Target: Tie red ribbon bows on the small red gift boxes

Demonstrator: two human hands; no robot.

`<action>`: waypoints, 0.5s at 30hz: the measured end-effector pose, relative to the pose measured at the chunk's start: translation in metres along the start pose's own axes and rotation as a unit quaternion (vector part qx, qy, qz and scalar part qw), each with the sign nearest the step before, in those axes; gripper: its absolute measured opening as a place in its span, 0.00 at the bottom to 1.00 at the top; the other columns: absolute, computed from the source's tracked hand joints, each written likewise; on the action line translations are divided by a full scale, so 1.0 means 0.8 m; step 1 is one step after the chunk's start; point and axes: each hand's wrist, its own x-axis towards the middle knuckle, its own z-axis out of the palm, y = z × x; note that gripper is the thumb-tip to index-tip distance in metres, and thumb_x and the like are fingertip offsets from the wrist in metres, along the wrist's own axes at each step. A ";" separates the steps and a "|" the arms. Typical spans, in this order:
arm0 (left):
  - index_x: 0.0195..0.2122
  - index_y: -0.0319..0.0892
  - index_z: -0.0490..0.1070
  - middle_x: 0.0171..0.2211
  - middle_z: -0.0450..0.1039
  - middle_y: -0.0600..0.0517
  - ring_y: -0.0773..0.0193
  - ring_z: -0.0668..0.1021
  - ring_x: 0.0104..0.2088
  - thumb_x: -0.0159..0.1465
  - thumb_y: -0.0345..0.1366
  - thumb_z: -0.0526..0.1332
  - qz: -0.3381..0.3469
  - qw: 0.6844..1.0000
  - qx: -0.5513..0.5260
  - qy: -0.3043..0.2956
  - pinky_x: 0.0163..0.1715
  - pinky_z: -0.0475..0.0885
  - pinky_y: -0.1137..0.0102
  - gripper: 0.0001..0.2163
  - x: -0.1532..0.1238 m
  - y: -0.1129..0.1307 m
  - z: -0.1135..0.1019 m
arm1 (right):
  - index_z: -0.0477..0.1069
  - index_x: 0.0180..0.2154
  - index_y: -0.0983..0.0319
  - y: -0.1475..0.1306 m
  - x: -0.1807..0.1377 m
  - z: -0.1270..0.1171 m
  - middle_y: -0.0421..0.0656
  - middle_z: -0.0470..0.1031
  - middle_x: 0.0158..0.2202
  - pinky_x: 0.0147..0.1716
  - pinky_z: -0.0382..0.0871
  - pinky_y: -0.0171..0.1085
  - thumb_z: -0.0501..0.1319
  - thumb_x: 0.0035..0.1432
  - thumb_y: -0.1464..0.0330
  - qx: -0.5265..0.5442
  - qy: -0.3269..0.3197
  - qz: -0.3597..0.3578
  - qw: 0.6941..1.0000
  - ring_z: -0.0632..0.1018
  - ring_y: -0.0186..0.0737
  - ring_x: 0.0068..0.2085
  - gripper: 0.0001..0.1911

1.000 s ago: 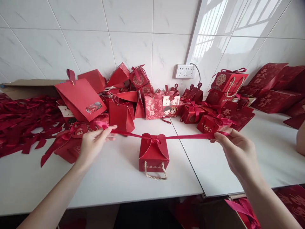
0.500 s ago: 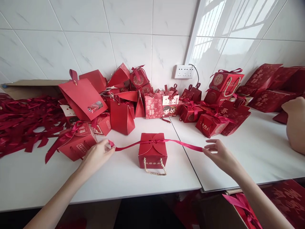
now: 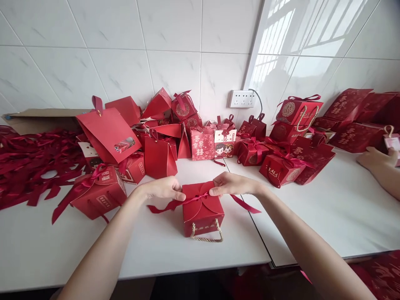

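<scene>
A red gift box [image 3: 203, 214] with a twisted cream rope handle [image 3: 208, 239] stands on the table in front of me. Across its lid, through holes in the overlapping flaps, runs a dark pink ribbon [image 3: 246, 204]. My left hand [image 3: 165, 189] pinches the ribbon at the lid's left edge, and the left tail trails onto the table. Closed on the ribbon right of the lid's centre is my right hand [image 3: 228, 184]; the other tail hangs out to the right. Both hands touch or nearly touch the box top.
Loose ribbons [image 3: 37, 166] lie heaped at the left by a cardboard box [image 3: 40, 118]. Finished-looking red boxes [image 3: 98, 196] and bags [image 3: 161, 156] crowd the back. A power strip [image 3: 242, 99] is on the wall. At far right, another person's hand [image 3: 376, 160] is near a tag [image 3: 392, 143].
Both my hands have moved inward from the stretched ribbon's ends to grip it close to the lid. The box has turned slightly. The other person's hand now shows at the right.
</scene>
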 end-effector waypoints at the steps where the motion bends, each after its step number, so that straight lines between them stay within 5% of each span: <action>1: 0.15 0.40 0.60 0.14 0.51 0.59 0.73 0.55 0.17 0.38 0.66 0.64 0.008 1.000 -0.011 0.008 0.17 0.49 0.73 0.30 -0.001 -0.004 0.001 | 0.62 0.20 0.63 0.005 0.005 -0.002 0.35 0.64 0.20 0.26 0.56 0.32 0.67 0.42 0.48 0.029 -0.014 -0.013 0.999 0.66 0.31 0.26 0.26; 8: 0.23 0.39 0.71 0.16 0.67 0.54 0.70 0.65 0.15 0.45 0.60 0.66 0.036 0.985 -0.130 -0.109 0.17 0.60 0.73 0.24 -0.024 -0.007 0.009 | 0.64 0.22 0.64 0.042 0.007 0.010 0.34 0.65 0.20 0.27 0.60 0.32 0.64 0.52 0.53 0.216 -0.034 -0.110 0.970 0.68 0.29 0.23 0.22; 15: 0.14 0.43 0.69 0.08 0.62 0.53 0.68 0.65 0.10 0.45 0.51 0.70 -0.029 0.978 -0.183 -0.093 0.10 0.57 0.74 0.18 -0.029 0.003 0.012 | 0.74 0.25 0.65 0.038 -0.017 0.002 0.40 0.74 0.23 0.29 0.65 0.32 0.62 0.57 0.57 0.184 -0.064 -0.074 0.978 0.73 0.31 0.25 0.18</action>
